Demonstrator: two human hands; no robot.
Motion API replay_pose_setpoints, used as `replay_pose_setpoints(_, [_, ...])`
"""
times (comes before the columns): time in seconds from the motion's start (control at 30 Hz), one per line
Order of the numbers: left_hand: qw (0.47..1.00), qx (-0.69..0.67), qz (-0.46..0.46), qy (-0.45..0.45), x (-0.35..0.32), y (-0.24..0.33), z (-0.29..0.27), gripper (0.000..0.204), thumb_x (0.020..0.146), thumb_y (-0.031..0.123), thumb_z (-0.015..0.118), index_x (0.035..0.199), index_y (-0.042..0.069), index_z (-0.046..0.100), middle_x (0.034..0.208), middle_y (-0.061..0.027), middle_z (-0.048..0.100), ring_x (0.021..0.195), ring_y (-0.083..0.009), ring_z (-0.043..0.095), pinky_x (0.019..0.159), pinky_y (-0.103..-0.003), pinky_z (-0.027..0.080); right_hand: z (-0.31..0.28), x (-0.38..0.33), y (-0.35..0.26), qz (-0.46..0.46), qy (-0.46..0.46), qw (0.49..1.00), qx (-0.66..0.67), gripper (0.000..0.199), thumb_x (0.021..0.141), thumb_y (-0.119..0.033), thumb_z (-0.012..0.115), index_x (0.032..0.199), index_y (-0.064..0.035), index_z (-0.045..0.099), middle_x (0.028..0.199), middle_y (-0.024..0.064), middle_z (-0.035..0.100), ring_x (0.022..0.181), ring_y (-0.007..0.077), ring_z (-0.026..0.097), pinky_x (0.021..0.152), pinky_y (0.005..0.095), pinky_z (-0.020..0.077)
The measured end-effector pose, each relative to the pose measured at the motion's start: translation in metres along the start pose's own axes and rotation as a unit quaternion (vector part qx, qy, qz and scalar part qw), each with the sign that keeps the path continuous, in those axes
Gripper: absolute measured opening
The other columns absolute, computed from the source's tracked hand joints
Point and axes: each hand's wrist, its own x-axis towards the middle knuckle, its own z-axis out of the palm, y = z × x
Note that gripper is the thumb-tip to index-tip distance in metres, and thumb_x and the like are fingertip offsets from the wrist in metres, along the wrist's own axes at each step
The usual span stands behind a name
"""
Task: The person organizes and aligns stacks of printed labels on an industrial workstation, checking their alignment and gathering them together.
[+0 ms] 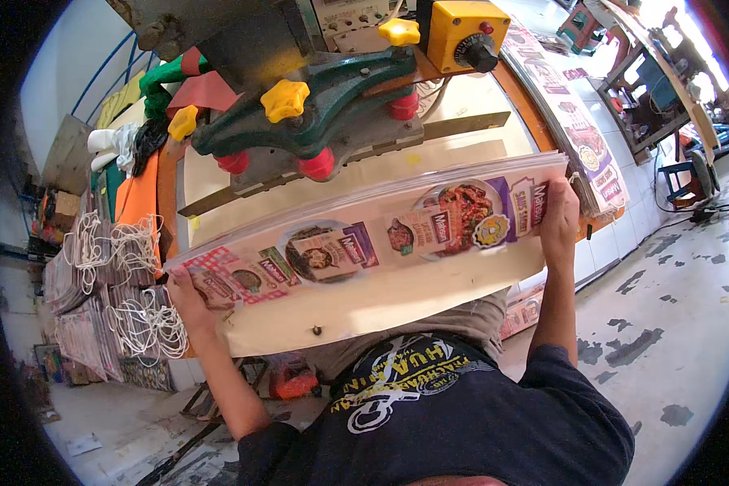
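- Stack of printed sheets (397, 235), one, long and narrow, pictured with plates of food on a pale pink ground; held over the front of the counter (526, 117), printed face tilted toward the person, right end higher in view than left; whether its lower edge rests on anything, cannot tell
- Left hand (189, 301), bare, closed around the left end of the stack, fingertips at the corner
- Right hand (560, 220), bare, gripping the right end of the stack; the two hands well apart, the full length of the stack between them
- Pale cream sheet (300, 320), spread on the counter below and behind the stack, a small dark spot near its front edge
- Machine, just beyond the stack: dark green metal arm (332, 101), three yellow knobs (285, 100), three red caps (317, 164), one long flat metal bar (466, 125) beneath
- Yellow box (449, 28), with black dial and red light, at the upper right of the machine
- Bundles of sheets (77, 328), several, at left, with loops of white cord (146, 324)
- Second printed stack (587, 146), lying lengthwise at the right side of the counter
- Black shirt (494, 413), printed, worn by the person
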Motion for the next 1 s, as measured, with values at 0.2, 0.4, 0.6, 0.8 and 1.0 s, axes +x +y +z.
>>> replay_pose_setpoints(0.2, [0.987,0.079,-0.122,-0.072,-0.039,0.077,0.029,0.051,0.101,0.049,0.059,0.114,0.000,0.062,0.098,-0.0032,0.064,0.088,-0.0112,0.060,0.079,-0.028,0.049,-0.010,-0.006,-0.016,0.128,-0.070,0.985,-0.088,0.053,0.107,-0.045,0.045,0.102,0.0044,0.064,0.084,0.0073,0.066,0.078,0.0113,0.058,0.070,0.0303,0.0474])
replay_pose_setpoints(0.4, [0.965,0.202,-0.102,-0.133,-0.050,0.075,0.032,0.039,0.101,0.037,0.062,0.107,-0.002,0.066,0.087,0.0003,0.063,0.077,-0.0066,0.055,0.072,-0.024,0.046,-0.002,-0.017,-0.041,0.185,-0.119,0.960,-0.175,0.045,0.105,-0.043,0.053,0.096,0.0003,0.057,0.081,0.0045,0.060,0.076,0.0073,0.052,0.068,0.0270,0.0463])
replay_pose_setpoints(0.6, [0.971,0.192,-0.085,-0.117,-0.057,0.070,0.021,0.037,0.097,0.026,0.069,0.118,-0.005,0.064,0.095,-0.0020,0.063,0.085,-0.0090,0.056,0.077,-0.025,0.047,-0.015,-0.016,-0.028,0.222,-0.135,0.948,-0.182,0.047,0.101,-0.045,0.059,0.104,0.0019,0.059,0.074,0.0123,0.064,0.069,0.0112,0.059,0.062,0.0301,0.0475])
replay_pose_setpoints(0.8, [0.953,0.288,-0.011,-0.096,-0.066,0.069,0.019,0.050,0.095,0.023,0.071,0.134,-0.003,0.056,0.114,-0.0102,0.063,0.105,-0.0183,0.059,0.094,-0.032,0.046,-0.016,-0.010,-0.063,0.171,-0.160,0.929,-0.286,0.043,0.096,-0.038,0.067,0.110,0.0030,0.065,0.078,0.0147,0.069,0.068,0.0196,0.066,0.063,0.0341,0.0500])
replay_pose_setpoints(1.0, [0.895,0.405,0.185,-0.022,-0.087,0.090,0.057,0.062,0.092,0.018,0.068,0.146,0.000,0.044,0.148,-0.0186,0.047,0.138,-0.0324,0.044,0.116,-0.044,0.032,0.006,-0.014,-0.068,-0.134,-0.031,0.926,-0.351,0.052,0.086,-0.023,0.076,0.129,0.0009,0.059,0.118,0.0226,0.066,0.108,0.0383,0.064,0.093,0.0455,0.0484])
